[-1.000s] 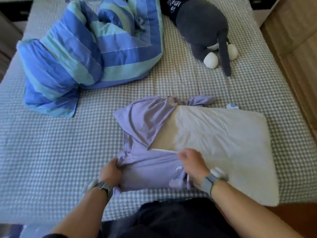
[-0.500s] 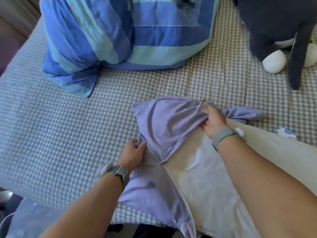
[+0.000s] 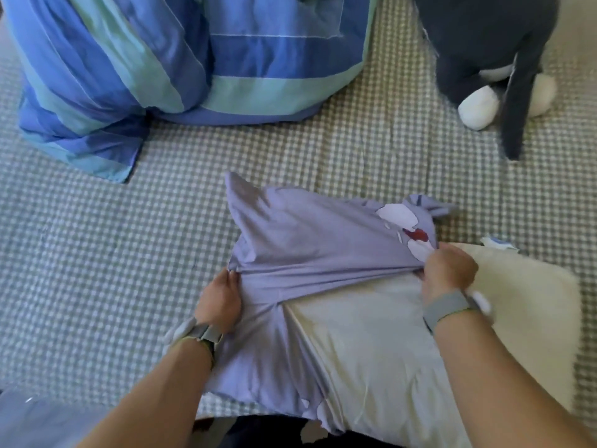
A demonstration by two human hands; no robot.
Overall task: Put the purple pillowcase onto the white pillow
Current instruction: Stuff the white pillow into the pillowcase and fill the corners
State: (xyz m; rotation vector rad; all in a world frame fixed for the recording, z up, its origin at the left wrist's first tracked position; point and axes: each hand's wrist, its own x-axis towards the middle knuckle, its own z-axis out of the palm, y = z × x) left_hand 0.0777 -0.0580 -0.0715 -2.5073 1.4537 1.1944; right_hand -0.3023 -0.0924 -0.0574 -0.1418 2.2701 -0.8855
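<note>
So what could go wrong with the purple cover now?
1. Both hands, left hand and right hand, grip the pillowcase stretched tight between them; a hard tug might strain a seam.
2. The cloth is bunched in folds at one end of the pillow, most of which is bare, so the corners may go in crooked.
3. The pillow's near edge seems to hang past the bed, so it might slide off.

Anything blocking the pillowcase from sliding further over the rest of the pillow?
Nothing visible. Both the left hand and right hand grip the purple pillowcase, and the uncovered white pillow lies bare. The plush toy and blue duvet sit apart.
</note>
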